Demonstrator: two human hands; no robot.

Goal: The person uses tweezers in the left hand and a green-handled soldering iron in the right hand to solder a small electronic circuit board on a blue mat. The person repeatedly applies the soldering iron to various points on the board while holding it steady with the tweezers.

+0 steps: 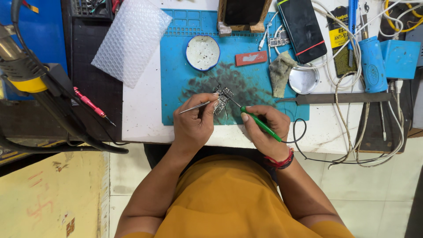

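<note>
Work looks mid-way: the left hand (pixel 194 121) pinches tweezers (pixel 196 107) against a small circuit board (pixel 222 99) at the blue mat's (pixel 176 88) six o'clock edge, while the right hand (pixel 264 132) grips a green-handled tool (pixel 261 124), tip on the board's three o'clock side.

small circuit board (pixel 221 100) on work mat (pixel 185 83), round dish (pixel 202 53) behind it, phone (pixel 302 29) right of dish, bubble wrap (pixel 131 40) left of mat
</note>
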